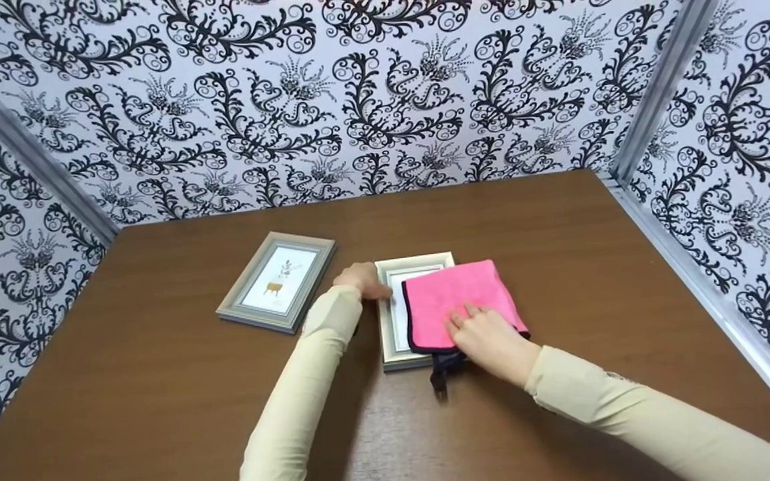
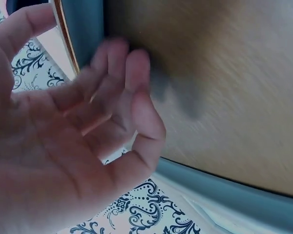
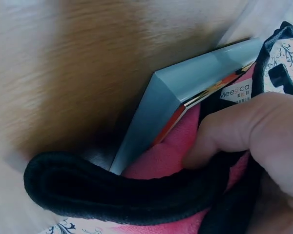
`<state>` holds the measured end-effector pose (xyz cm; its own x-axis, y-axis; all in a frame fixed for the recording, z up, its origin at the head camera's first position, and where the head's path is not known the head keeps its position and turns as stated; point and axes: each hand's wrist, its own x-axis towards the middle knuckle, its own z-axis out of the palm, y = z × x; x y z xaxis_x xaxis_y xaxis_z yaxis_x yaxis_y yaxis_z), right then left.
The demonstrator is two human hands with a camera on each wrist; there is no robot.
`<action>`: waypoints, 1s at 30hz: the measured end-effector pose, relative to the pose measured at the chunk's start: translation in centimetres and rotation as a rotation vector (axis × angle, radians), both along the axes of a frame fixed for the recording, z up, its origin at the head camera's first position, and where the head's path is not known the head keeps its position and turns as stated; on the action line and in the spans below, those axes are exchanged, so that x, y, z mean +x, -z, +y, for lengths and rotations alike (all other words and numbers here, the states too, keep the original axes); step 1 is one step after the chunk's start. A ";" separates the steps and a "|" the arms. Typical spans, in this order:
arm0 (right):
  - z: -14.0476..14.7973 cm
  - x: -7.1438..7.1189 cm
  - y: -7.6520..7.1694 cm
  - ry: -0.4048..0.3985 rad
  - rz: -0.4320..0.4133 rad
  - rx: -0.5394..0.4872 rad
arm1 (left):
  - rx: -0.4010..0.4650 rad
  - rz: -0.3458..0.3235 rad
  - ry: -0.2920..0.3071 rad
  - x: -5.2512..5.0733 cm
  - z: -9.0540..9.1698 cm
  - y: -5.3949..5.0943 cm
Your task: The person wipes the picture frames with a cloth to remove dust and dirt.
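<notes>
On the table lies a light-coloured picture frame (image 1: pixel 386 334), partly covered by a folded pink cloth (image 1: pixel 448 290) with black edging. My left hand (image 1: pixel 361 280) holds the frame's left side, thumb over the top and fingers curled along the outer edge; the frame's blue-grey side (image 2: pixel 83 29) shows in the left wrist view. My right hand (image 1: pixel 492 341) rests on the cloth with its fingers across the top. The right wrist view shows the thumb (image 3: pixel 224 129) against the pink fabric near a black-edged fold (image 3: pixel 127 200); the other fingers are hidden there.
A second picture frame (image 1: pixel 228 310) with a small animal drawing lies face up to the left on the brown table (image 1: pixel 158 387). Patterned walls (image 1: pixel 385 100) with metal corner posts (image 1: pixel 656 100) enclose the back and sides. A dark strap (image 1: pixel 440 381) hangs from the cloth.
</notes>
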<state>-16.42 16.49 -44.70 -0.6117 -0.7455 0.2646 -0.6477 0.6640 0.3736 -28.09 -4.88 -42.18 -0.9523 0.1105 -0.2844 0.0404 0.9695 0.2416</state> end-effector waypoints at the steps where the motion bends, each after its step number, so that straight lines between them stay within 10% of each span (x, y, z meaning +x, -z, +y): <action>1: -0.1 0.0 0.1 -0.005 0.003 0.001 | 0.019 0.014 -0.028 -0.2 0.1 0.2; 6: -0.4 -0.2 0.3 -0.026 0.015 0.027 | 0.120 0.086 -0.099 -0.9 0.4 1.2; 12: -0.5 -0.6 0.2 -0.030 0.005 0.033 | 0.126 0.200 -0.001 -1.8 0.3 1.8; 20: -0.8 -1.3 -0.5 -0.050 -0.142 -0.053 | 0.147 0.292 0.023 -2.7 -0.1 2.5; 30: -2.8 -2.5 0.3 -0.256 -0.400 -0.199 | 0.138 0.370 -0.025 -2.8 1.5 2.5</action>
